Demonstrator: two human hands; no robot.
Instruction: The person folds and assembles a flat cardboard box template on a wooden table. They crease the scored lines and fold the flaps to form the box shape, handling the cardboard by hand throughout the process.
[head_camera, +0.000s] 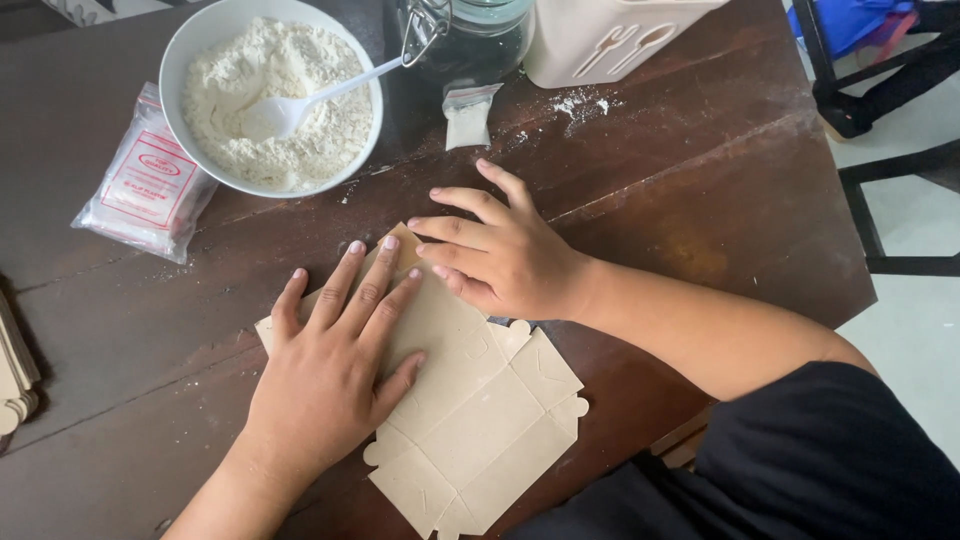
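Observation:
A flat, unfolded brown cardboard box blank (470, 420) lies on the dark wooden table (700, 180). My left hand (335, 370) presses flat on its upper left part, fingers spread and pointing up. My right hand (495, 255) rests palm down at the blank's top corner, fingers pointing left, its fingertips close to those of the left hand. Neither hand grips anything.
A white bowl of flour (272, 92) with a white plastic spoon (310, 100) stands at the back left. Beside it lies a clear bag of white powder (148, 190). A small sachet (468, 115), a glass jar (470, 35) and a white container (600, 35) stand behind. Chair legs (880, 150) are at right.

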